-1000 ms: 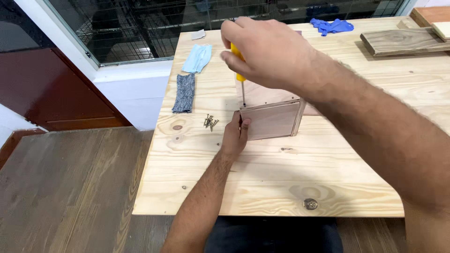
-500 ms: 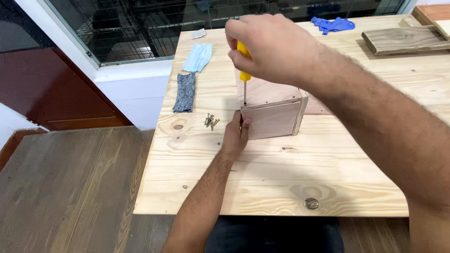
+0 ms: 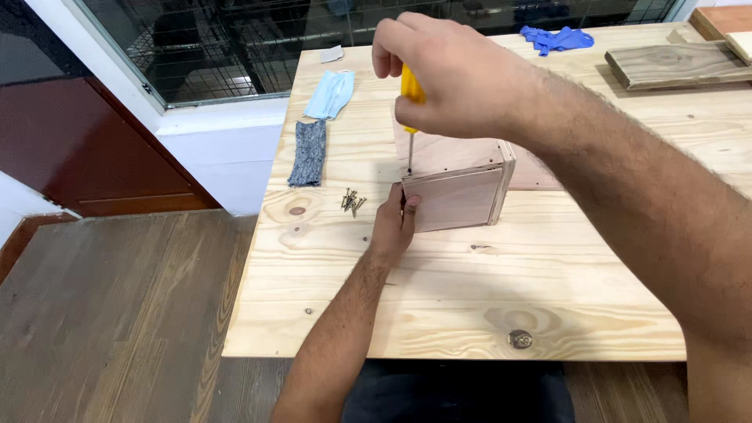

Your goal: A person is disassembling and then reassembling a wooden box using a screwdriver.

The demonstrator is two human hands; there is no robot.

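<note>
A small plywood box [image 3: 458, 188] stands on the pale wooden table [image 3: 470, 290]. My left hand [image 3: 394, 222] presses against the box's left front corner, fingers wrapped at its edge. My right hand [image 3: 450, 74] grips a yellow-handled screwdriver [image 3: 410, 98] held upright, its metal tip resting on the top left corner of the box, just above my left fingers. A little pile of screws [image 3: 351, 201] lies on the table to the left of my left hand.
A grey cloth strip [image 3: 309, 153] and a light blue face mask [image 3: 330, 94] lie at the table's left side. Blue gloves [image 3: 558, 39] and a weathered plank [image 3: 677, 64] sit at the far right. A wire-mesh window [image 3: 235, 39] lies beyond the table.
My right hand has shifted slightly on the screwdriver handle, which stays upright on the box corner. My left hand keeps its place against the box.
</note>
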